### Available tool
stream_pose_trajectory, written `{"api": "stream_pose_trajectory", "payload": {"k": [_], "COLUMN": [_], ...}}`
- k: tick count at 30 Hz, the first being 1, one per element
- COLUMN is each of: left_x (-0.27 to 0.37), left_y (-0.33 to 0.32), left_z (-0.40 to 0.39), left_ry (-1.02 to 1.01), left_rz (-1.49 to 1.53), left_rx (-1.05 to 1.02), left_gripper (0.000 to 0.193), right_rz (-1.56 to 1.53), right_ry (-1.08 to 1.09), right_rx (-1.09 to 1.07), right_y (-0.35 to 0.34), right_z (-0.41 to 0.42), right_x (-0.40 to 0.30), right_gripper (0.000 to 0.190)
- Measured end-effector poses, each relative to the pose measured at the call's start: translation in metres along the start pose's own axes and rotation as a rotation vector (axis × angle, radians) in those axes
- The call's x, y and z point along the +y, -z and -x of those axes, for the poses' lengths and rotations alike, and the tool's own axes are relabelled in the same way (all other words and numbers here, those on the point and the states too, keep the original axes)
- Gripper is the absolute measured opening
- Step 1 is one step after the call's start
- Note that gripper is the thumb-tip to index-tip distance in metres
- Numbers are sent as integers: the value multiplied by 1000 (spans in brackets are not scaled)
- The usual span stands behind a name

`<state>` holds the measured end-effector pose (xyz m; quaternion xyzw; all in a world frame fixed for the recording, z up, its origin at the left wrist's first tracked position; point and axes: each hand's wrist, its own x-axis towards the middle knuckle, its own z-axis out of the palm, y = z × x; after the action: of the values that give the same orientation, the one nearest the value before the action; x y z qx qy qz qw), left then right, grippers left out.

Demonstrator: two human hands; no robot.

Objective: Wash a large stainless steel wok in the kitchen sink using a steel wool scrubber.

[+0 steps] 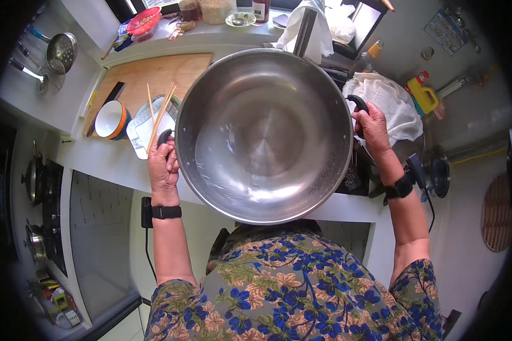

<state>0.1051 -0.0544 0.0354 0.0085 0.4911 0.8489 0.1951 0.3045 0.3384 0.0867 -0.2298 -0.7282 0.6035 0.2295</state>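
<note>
A large, wide stainless-steel pan (pixel 264 128) is held up in front of my body, over the counter's front edge. My left hand (pixel 164 160) grips its black left loop handle (pixel 165 137). The black right handle (pixel 358 102) is in the grip of my right hand (pixel 372 123). The pan's interior is shiny with glare, and I cannot tell whether a little liquid lies in it. Close to my left hand, several wooden chopsticks (pixel 160 115) rest on a white dish with a patterned rim (pixel 138 134). A white cloth (pixel 382 104) lies draped beyond my right hand.
A wooden board (pixel 153 76) on the left bears a dark-handled implement (pixel 113 94) and an orange-rimmed bowl (pixel 111 119). Along the windowsill are a red basket (pixel 144 20), a saucer with a spoon (pixel 240 19) and jars. A yellow bottle (pixel 426 97) stands at right. Strainers (pixel 62 51) hang on the left wall.
</note>
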Motion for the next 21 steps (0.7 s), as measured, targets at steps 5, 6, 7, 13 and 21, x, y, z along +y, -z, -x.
{"api": "stream_pose_trajectory", "payload": {"k": [5,6,7,13,21], "left_x": [25,28,33,81,117], "left_y": [-11,-14,-16,-38,-82], "left_z": [-5,-4,-2,-4,2], "left_ry": [-74,-85,-89,7,-108], "left_rz": [-83,-101,-106,-228,-480], "left_rx": [-5,18,18,-37,-34], "left_gripper": [14,13,13,8,10], "right_rz": [-23,-61,-100,-58,-162], "right_ry": [24,-5,-34,-104,-173], "right_rx": [-14,-12,-9,-29,-3], "right_y": [-7,-7,-7,-19,-47], "right_z": [-15,-14,-13,-4,-11], "right_x": [31,37,42,60,99], "right_gripper": [5,5,4,33,29]}}
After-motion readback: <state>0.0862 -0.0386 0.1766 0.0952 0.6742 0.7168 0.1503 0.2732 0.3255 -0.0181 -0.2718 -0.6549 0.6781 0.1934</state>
